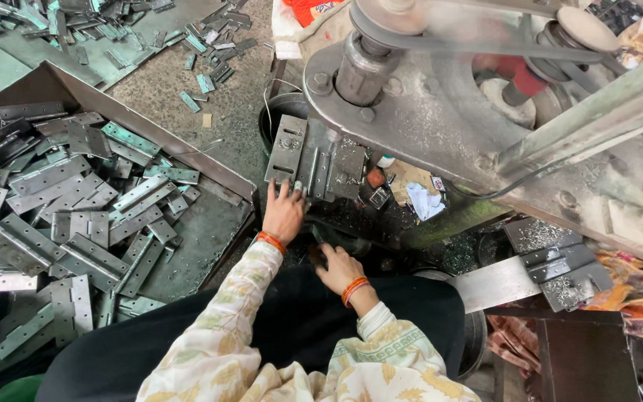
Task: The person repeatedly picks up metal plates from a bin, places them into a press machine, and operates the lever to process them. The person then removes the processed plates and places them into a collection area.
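Two big things frame the scene: a grey press machine [440, 112] far right and a tray [187, 152] of metal hinges [76, 216] at left. Nearer, a hinge plate [314, 160] lies on the machine bed, long axis running near to far. Left hand [283, 214], fingers spread, touches its near edge; right hand [338, 269] sits nearer, fingers curled, grip unclear.

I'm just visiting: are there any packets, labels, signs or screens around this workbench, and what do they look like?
No signs or screens show.
small packet: right of the machine's metal plate, a little square, white with a red edge.
orange and white bag: top edge, above the machine, soft and crumpled.
Neither the left hand nor the right hand touches either.
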The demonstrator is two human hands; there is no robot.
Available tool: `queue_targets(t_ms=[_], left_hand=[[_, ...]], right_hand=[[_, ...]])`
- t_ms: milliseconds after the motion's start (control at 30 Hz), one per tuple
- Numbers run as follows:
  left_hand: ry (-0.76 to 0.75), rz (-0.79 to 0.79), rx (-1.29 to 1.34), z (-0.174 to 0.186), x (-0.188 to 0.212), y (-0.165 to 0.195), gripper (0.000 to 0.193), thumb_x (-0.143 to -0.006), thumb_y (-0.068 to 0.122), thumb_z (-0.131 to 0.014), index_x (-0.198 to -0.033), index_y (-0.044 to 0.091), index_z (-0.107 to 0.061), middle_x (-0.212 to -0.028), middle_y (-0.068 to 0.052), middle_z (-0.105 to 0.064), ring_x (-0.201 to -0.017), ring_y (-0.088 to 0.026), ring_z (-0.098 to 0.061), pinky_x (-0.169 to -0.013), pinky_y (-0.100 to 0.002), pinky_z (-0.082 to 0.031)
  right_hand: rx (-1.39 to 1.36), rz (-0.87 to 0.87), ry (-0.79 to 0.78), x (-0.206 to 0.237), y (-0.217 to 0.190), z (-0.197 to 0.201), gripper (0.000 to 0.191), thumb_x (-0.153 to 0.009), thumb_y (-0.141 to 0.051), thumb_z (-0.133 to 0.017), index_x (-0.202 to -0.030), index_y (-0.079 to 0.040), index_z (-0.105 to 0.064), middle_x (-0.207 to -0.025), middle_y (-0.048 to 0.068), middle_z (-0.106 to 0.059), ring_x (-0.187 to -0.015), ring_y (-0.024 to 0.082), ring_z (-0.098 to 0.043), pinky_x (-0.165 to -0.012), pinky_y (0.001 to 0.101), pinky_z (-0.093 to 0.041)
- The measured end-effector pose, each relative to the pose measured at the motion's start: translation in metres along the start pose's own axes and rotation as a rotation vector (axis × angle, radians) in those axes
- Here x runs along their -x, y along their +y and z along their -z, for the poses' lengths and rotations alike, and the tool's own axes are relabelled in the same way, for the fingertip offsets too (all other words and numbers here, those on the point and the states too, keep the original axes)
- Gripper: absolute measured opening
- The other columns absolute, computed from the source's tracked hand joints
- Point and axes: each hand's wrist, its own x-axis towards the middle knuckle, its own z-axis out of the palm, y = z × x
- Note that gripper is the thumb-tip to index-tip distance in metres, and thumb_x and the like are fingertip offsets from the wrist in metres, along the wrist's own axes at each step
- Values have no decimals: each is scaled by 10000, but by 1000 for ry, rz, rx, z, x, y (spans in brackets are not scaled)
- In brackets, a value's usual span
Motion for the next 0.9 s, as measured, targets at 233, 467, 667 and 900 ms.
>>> queue_targets(t_ms=[233, 467, 667, 900], left_hand=[[174, -91, -89, -10, 17, -7, 384, -858, 210, -581, -1190, 83, -726, -1305, -93, -649, -1350, -352, -461, -1158, -620, -278], [357, -124, 20, 35, 7, -11, 333, -856, 190, -607, -1135, 63, -737, -1246, -80, -663, -1289, -319, -517, -1133, -554, -364], [507, 389, 567, 52, 8, -5, 190, -793, 114, -755, -954, 19, -723, -1035, -89, -716, -1096, -318, -614, -913, -450, -479], [302, 583, 1787, -5, -18, -21, 227, -896, 127, -763, -1084, 1, -781, -997, -119, -764, -832, -176, -640, -777, -315, -473]], right_hand=[[-4, -5, -3, 6, -3, 0, 542, -872, -351, -682, -1379, -212, -551, -1215, 179, -653, -1037, 423, -679, -902, 501, -552], [-44, 77, -9, -8, 9, -3, 630, -889, -415, -702, -1436, -173, -504, -1310, 215, -622, -1159, 430, -629, -965, 502, -522], [-532, 184, 367, -64, 31, 13, 680, -854, -229, -773, -1471, -126, -506, -1314, 134, -655, -990, 259, -730, -846, 391, -588], [-1386, 98, 337, -101, 41, 39, 287, -933, -76, -748, -1181, 27, -649, -1057, 90, -711, -840, 154, -698, -658, 288, -584]])
